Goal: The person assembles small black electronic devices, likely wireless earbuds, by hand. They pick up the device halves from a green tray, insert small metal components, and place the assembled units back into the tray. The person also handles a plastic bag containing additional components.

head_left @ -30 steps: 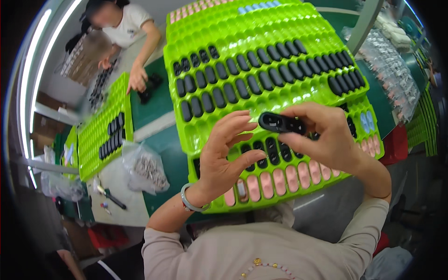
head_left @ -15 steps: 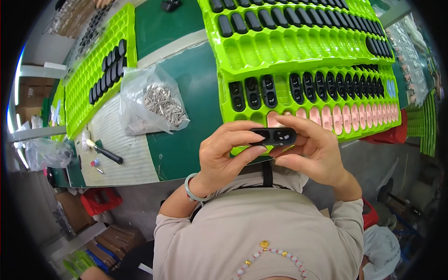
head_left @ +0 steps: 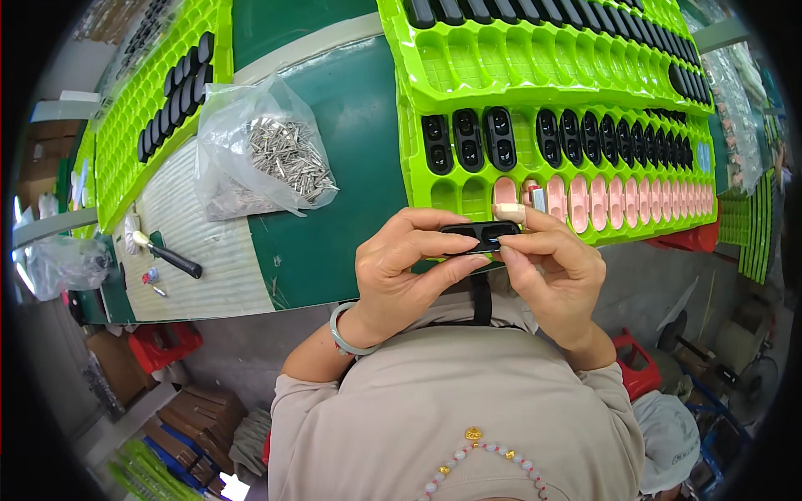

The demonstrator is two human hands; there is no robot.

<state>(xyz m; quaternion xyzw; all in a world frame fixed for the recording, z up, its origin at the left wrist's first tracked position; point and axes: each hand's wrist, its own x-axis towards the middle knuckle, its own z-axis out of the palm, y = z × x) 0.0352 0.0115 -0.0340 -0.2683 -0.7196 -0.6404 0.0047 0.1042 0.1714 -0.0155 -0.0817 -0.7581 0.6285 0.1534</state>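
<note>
A glossy black oblong case part (head_left: 468,237) with two round wells, looking like an earbud case shell, is held level between my hands. My left hand (head_left: 408,259) grips its left end, thumb below and fingers above. At its right end, my right hand (head_left: 558,280) has thumb and forefinger pinched together over the well; anything tiny between them is hidden. A beige wrap covers one right fingertip. Just beyond stands a green tray (head_left: 443,194) with a row of black case parts (head_left: 500,139) and a row of pink oblong parts (head_left: 578,204).
Behind is another green tray (head_left: 468,67) of black pieces. A clear bag of metal pins (head_left: 288,163) lies left on the green table (head_left: 368,125). Farther left are a black-handled tool (head_left: 174,257) and another green tray (head_left: 125,159). Red stools (head_left: 165,344) stand below the table edge.
My right hand has closed from a looser hold, bringing thumb and forefinger onto the right end of the black case part. The view has shifted slightly, so the table items appear displaced.
</note>
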